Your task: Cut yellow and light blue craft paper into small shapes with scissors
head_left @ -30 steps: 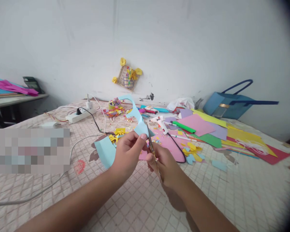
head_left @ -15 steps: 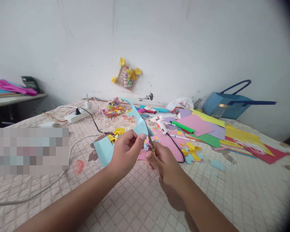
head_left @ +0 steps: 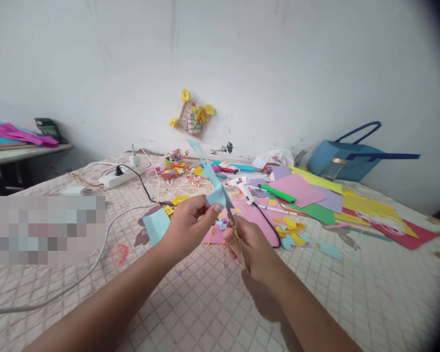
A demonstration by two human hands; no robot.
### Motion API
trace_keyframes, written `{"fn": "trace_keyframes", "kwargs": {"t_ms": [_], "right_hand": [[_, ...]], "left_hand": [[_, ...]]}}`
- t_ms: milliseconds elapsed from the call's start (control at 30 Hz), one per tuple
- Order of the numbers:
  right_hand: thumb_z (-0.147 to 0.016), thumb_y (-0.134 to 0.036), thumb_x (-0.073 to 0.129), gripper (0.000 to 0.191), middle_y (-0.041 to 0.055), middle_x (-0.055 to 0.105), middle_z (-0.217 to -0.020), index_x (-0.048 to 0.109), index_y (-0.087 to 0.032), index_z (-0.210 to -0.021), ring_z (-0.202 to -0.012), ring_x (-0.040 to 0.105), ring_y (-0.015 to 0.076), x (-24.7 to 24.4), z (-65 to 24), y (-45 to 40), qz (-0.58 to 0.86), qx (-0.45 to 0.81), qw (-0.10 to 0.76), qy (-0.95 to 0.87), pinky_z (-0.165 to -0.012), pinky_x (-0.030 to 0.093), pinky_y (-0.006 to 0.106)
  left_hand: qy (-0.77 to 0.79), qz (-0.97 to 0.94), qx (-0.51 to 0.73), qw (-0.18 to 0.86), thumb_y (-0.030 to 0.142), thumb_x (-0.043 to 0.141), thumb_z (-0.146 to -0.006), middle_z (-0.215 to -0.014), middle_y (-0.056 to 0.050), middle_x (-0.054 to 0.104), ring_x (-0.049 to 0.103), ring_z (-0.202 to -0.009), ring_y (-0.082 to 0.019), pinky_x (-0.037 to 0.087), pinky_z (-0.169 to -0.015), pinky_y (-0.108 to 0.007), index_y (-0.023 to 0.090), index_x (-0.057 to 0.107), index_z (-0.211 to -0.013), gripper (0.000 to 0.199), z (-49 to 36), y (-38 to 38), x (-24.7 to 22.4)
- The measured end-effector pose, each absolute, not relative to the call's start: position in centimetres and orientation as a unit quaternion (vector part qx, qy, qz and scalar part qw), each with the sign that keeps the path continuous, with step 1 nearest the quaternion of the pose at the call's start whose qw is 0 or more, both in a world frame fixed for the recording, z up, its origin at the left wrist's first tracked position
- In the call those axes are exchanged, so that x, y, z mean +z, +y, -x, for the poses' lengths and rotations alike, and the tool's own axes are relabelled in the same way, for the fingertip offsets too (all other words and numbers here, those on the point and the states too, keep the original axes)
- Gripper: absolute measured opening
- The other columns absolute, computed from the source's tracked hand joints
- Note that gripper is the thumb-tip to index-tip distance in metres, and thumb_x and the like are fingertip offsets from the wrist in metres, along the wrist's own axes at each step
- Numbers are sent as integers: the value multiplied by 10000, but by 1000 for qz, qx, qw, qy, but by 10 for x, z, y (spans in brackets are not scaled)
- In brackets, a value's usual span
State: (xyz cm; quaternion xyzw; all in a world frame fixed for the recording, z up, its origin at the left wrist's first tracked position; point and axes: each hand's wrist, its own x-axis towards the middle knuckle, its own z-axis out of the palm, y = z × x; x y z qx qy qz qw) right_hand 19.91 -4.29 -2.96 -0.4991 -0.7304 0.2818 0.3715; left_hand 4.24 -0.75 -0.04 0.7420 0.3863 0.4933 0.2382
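Thumb and fingers of my left hand (head_left: 192,220) pinch a small piece of light blue paper (head_left: 216,191), which stands up from the fingertips. A pair of scissors (head_left: 231,220) is gripped in my right hand (head_left: 251,244), its blades pointing up and away at the paper's right edge. A blurred light blue strip (head_left: 195,145) shows above the paper; whether it still joins the piece I cannot tell. Another light blue sheet (head_left: 156,226) lies beside my left hand. Beyond the scissors rests a white glue gun (head_left: 244,188) on the table.
Yellow paper scraps (head_left: 291,229) and coloured sheets (head_left: 300,188) spread to the right, with a green marker (head_left: 277,193) among them. A blue bag (head_left: 342,159) stands at the back right. On the left lie a power strip (head_left: 119,177) and a trailing white cable (head_left: 108,234).
The long curved light blue strip above my left hand has shifted and is now blurred, apparently dropping away from the held paper. Both hands stay nearly in place.
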Motion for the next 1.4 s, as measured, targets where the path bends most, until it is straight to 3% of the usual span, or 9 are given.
{"fn": "trace_keyframes", "kwargs": {"t_ms": [367,700,1133,1400], "right_hand": [[-824,-592,420,405,-53,383,-556,401,-199,-726,-482,357,92,-30,-202,-40,498,277,366,-735,-455,239,232],[-829,-588,416,398,-60,378,-555,439,-193,-788,-474,359,86,-31,-200,-42,487,308,379,-724,-445,249,225],[-803,-635,397,472,-38,430,-568,505,-175,-817,-500,388,101,-25,-199,-44,502,284,355,-736,-462,282,231],[-807,-622,408,447,-33,443,-588,472,-182,-757,-527,402,106,-24,-198,-45,497,286,363,-734,-472,279,224]], "left_hand": [[339,-729,447,392,359,525,-749,-477,20,500,395,-453,-77,290,-453,-220,163,475,-553,282,-33,4,3],[310,-676,482,463,348,525,-772,-540,15,530,491,-534,-89,395,-544,-225,147,528,-590,272,-44,-4,-3],[310,-656,510,462,430,390,-849,-551,2,508,486,-538,-108,406,-564,-255,156,497,-584,396,-49,-7,-11],[334,-678,494,430,375,399,-846,-487,24,480,455,-485,-88,379,-540,-237,163,478,-510,405,-48,-8,-5]]}}
